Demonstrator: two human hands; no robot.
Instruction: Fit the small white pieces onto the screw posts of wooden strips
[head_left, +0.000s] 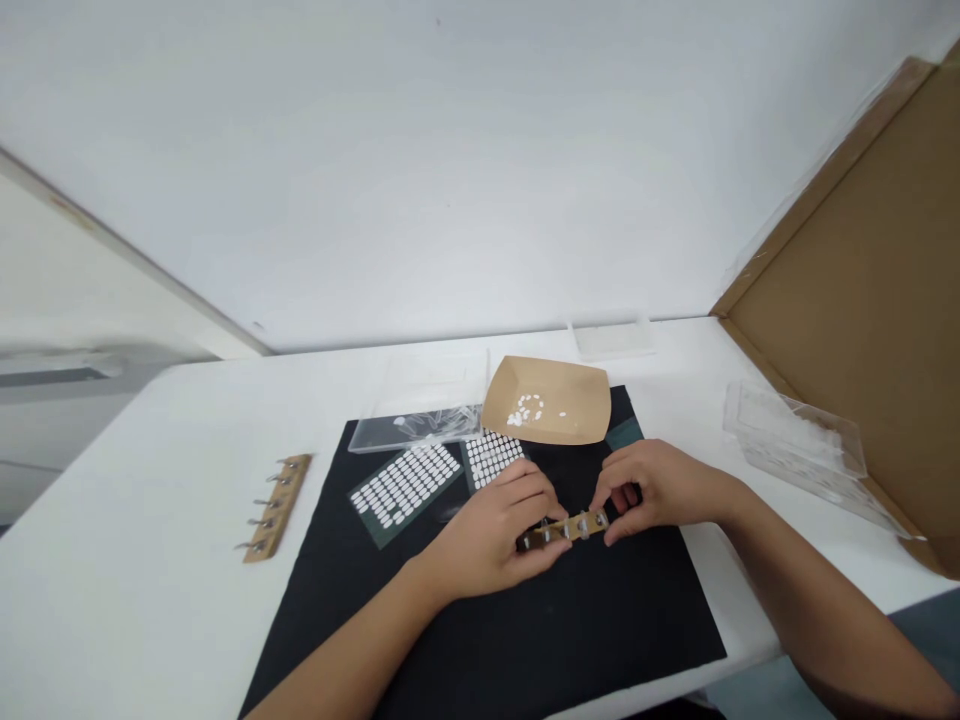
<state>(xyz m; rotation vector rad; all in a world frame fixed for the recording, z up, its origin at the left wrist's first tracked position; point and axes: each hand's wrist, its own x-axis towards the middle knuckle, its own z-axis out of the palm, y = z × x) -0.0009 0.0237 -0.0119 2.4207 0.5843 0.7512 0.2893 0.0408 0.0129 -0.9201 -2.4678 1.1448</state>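
Observation:
My left hand (504, 528) is closed around the left part of a short wooden strip (576, 526) that carries several small metal clips. Thumb and fingers grip it from both long sides, hiding some of it. At the strip's right end, my right hand (651, 490) has its thumb and fingertips closed about the tip. Under both hands lies a black mat (525, 640). A similar wooden strip with metal clips (277, 508) rests on the white table to the left. Sheets of white oval stickers, one full sheet (405, 490) and another (495, 458), lie just beyond my left hand.
Behind the hands is a brown paper tray (585, 405) holding small white ovals. Left of it, a clear plastic tray (367, 436) holds slim transparent pieces. A clear box (795, 430) stands at right before a cardboard panel (855, 270). A white wall (450, 180) rises behind the table.

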